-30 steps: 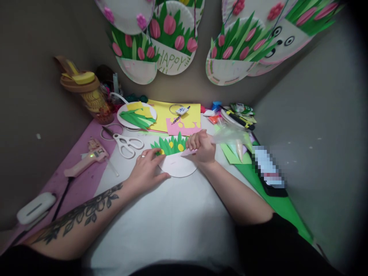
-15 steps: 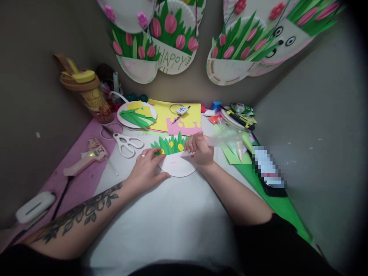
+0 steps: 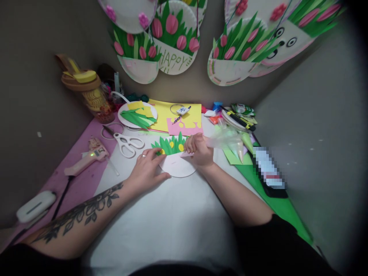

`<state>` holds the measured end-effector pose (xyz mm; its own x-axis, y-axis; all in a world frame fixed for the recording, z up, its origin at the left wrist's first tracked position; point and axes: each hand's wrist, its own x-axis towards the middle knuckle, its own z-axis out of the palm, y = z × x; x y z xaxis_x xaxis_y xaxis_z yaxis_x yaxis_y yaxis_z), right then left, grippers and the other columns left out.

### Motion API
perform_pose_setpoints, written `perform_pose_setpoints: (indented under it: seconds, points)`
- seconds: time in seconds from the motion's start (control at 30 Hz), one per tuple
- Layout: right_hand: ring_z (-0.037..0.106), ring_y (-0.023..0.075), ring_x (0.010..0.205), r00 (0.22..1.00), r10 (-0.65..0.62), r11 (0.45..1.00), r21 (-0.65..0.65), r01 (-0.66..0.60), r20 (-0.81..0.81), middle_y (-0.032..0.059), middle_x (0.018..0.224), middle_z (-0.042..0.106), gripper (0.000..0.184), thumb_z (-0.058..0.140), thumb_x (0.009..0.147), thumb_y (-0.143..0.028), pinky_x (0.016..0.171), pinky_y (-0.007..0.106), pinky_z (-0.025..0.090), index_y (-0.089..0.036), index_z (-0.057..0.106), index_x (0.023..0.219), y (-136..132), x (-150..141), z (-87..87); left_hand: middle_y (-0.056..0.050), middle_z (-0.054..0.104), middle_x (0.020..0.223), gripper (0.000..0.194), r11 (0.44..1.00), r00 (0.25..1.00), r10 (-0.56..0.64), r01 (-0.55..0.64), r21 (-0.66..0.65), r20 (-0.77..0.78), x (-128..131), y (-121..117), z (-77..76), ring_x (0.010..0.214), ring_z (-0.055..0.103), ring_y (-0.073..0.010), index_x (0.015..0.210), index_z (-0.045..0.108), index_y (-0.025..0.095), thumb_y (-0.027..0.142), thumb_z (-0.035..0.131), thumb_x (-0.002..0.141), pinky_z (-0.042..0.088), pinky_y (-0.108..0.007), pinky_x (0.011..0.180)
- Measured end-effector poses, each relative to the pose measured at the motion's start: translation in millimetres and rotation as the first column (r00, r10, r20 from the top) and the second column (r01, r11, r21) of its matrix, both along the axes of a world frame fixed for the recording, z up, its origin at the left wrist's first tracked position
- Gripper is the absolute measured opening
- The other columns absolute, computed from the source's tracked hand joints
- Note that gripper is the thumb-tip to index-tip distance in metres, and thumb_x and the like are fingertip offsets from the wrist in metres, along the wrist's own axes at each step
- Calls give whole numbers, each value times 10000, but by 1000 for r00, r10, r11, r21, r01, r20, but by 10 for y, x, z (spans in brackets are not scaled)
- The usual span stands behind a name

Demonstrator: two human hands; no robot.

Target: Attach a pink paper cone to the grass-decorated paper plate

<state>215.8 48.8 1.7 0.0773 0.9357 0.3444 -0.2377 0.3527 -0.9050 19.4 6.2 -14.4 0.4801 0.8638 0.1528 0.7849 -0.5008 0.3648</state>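
Note:
A white paper plate craft (image 3: pixel 179 168) lies on the table in front of me, with green paper grass (image 3: pixel 168 145) and yellow dots along its top. My left hand (image 3: pixel 149 165) rests at the plate's left edge, thumb and fingers apart, fingertips touching the grass and the white rim. Over the right side of the plate, my right hand (image 3: pixel 201 151) is closed round a pale pink piping bag (image 3: pixel 187 154). Its pointed tip comes out of the fist towards the white front. The fist hides part of the grass and most of the bag.
White scissors (image 3: pixel 128 143) and a pink glue gun (image 3: pixel 86 157) lie to the left. Behind are a plate of paper scraps (image 3: pixel 137 119) and yellow paper (image 3: pixel 161 109). More piping bags (image 3: pixel 240 149) and a phone (image 3: pixel 268 170) are at right. Decorated plates (image 3: pixel 172 63) hang above.
The whole view has shifted very slightly. Both hands and the plate keep their places.

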Motion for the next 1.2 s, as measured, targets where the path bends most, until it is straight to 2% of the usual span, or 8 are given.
perform_pose_setpoints:
  seconds: [0.4,1.2]
  points:
    - [384,114,376,1000,14,1000,28,-14,2,-41,387,351,576,523,852,-599,435,293,350,-234,380,430,-1,-5,14,-146,450,1343,575,1000,1000,8,-8,-5,15,2,-3,-7,1217,409,-350,1213,586,183,493,680,738,394,-532,992]
    - [390,117,381,999,20,1000,11,-20,45,-35,394,352,592,499,856,-618,455,303,366,-239,358,424,-14,13,4,-148,451,1341,576,1000,1000,7,-7,0,6,-3,1,-4,1209,411,-353,1214,584,181,496,675,740,402,-539,979]
